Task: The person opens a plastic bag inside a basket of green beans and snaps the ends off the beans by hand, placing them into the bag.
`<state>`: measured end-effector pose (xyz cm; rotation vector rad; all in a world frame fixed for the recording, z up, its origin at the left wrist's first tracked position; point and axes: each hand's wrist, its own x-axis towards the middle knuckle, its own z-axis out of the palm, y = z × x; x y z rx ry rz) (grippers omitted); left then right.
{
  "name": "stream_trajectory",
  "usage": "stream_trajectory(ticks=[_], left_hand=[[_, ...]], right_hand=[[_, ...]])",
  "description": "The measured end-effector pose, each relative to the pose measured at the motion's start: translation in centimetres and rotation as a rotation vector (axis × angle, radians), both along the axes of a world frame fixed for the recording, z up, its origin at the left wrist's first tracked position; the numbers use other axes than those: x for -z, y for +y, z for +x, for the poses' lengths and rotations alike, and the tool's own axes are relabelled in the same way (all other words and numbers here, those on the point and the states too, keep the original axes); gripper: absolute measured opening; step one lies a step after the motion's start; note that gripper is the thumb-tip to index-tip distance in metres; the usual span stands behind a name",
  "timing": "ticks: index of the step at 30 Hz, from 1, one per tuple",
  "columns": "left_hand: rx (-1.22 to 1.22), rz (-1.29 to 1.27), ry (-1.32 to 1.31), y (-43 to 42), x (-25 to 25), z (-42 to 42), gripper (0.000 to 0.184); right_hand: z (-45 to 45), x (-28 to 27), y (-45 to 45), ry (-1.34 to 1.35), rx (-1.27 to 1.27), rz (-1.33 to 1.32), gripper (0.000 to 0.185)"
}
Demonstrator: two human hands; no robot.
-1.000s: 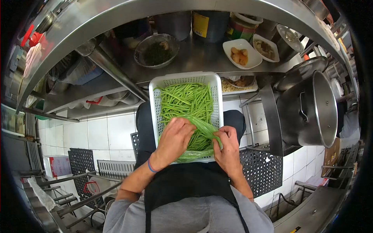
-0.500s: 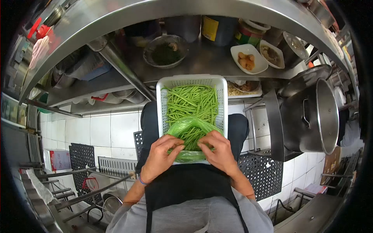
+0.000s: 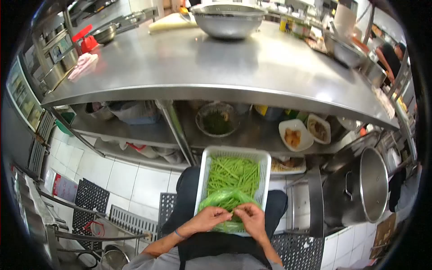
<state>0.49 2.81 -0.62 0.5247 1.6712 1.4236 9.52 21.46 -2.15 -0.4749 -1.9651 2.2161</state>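
Note:
A white perforated plastic basket (image 3: 266,180) rests on the person's lap, with green beans (image 3: 234,174) heaped in its far part. At its near end lies an open green plastic bag (image 3: 209,201) with more green beans inside. Over the bag's mouth, my left hand (image 3: 210,219) and my right hand (image 3: 250,218) are close together, thumbs and fingers pinched. What lies between the fingertips is small and partly hidden; it looks like a green bean.
Ahead is a steel table (image 3: 180,67) bearing a large metal bowl (image 3: 229,21). Its lower shelf holds a covered bowl of greens (image 3: 217,120) and a white dish of orange food (image 3: 294,136). A big steel pot (image 3: 355,189) stands at right. A person (image 3: 390,58) is at far right.
The view has tilted up, showing the tabletop. My hands have come closer together over the bag; before, they were apart at its near edge.

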Motion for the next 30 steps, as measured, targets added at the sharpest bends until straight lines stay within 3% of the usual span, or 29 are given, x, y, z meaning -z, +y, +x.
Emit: stream_trajectory(ticks=[1, 5, 14, 17, 19, 21, 24, 27, 30], left_hand=[[-0.002, -0.035, -0.008, 0.0, -1.2, -0.4, 0.035], [-0.104, 0.042, -0.192, -0.3, -0.2, -1.2, 0.034], [0.017, 0.126, -0.131, 0.6, 1.0, -0.2, 0.031], [0.129, 0.182, -0.148, 0.8, 0.3, 0.4, 0.032], [0.065, 0.174, -0.167, 0.7, 0.5, 0.1, 0.029], [-0.047, 0.208, -0.192, 0.7, 0.2, -0.3, 0.027], [-0.139, 0.287, -0.227, 1.2, -0.1, -0.3, 0.021], [-0.201, 0.289, -0.138, 1.5, 0.7, -0.2, 0.019], [-0.262, 0.155, 0.116, 1.1, 1.3, -0.4, 0.019]], right_hand=[[-0.1, -1.5, 0.1, -0.048, 0.008, 0.185, 0.011], [-0.8, -2.4, 0.8, 0.278, 0.017, 0.669, 0.009], [-0.9, -0.7, 0.0, 0.373, 0.197, 0.81, 0.005], [-0.8, -0.2, 1.0, 0.184, 0.372, 0.569, 0.006], [-0.6, -0.6, 2.2, 0.099, 0.32, -0.032, 0.01], [-0.5, 0.0, 2.5, 0.198, 0.227, -0.368, 0.015], [-0.1, 1.5, 2.2, 0.07, 0.044, -0.449, 0.018], [0.4, 2.2, 1.1, -0.09, -0.205, -0.323, 0.024], [0.6, 2.3, 0.4, -0.071, -0.313, -0.163, 0.028]])
